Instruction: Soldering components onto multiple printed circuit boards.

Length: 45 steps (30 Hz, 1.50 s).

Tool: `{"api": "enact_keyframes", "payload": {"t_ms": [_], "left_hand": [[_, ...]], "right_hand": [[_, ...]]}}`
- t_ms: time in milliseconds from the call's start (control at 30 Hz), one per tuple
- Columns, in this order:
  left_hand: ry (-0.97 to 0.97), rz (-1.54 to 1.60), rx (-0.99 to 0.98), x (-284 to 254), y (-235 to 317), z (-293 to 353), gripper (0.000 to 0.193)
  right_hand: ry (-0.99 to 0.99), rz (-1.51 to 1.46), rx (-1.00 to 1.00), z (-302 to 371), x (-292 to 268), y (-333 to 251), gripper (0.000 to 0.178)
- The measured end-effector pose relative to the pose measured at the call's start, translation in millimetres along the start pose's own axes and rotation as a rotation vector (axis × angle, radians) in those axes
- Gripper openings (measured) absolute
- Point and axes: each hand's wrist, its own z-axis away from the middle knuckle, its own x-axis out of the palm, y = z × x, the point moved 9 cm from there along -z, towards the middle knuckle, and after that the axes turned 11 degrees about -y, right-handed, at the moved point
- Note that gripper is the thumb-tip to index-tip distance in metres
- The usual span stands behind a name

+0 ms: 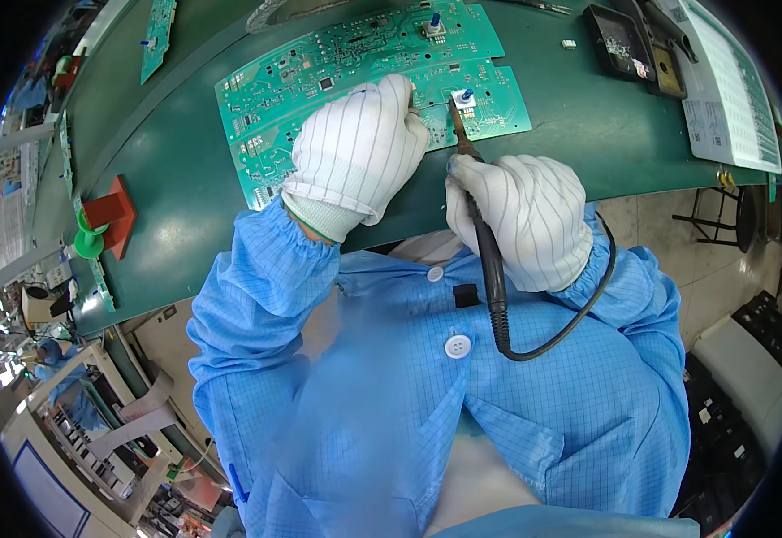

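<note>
Grips a soldering iron [491, 255] in the gloved right hand [527, 213], with tip [456, 121] beside a blue-shafted component [465, 97] on the green circuit board [505, 100] lying on the worktop [180, 179]; pinches apparent thin wire [432, 106] in the gloved left hand [355, 143].

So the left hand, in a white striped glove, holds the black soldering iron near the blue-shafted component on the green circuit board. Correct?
Wrong hand: the head view shows the right hand, in a white striped glove, holding the black soldering iron near the blue-shafted component on the green circuit board.
</note>
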Motion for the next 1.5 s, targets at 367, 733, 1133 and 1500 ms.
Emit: {"api": "enact_keyframes", "payload": {"t_ms": [367, 733, 1133, 1500], "left_hand": [[0.035, 0.018, 0.135, -1.4, 5.0, 1.9, 0.009], [-0.001, 0.029, 0.144, -2.6, 7.6, 1.2, 0.01], [-0.041, 0.049, 0.152, 1.0, 7.7, -2.1, 0.012], [-0.074, 0.059, 0.147, -8.2, 7.1, -33.1, 0.029]], "right_hand": [[0.018, 0.016, 0.0, 0.3, 0.9, 0.9, 0.029], [-0.03, 0.014, 0.014, -1.8, -2.3, -1.4, 0.03], [-0.014, 0.034, 0.026, -0.5, -2.6, -0.6, 0.03], [-0.045, 0.122, 0.016, 3.1, -2.4, -7.1, 0.029]]}}
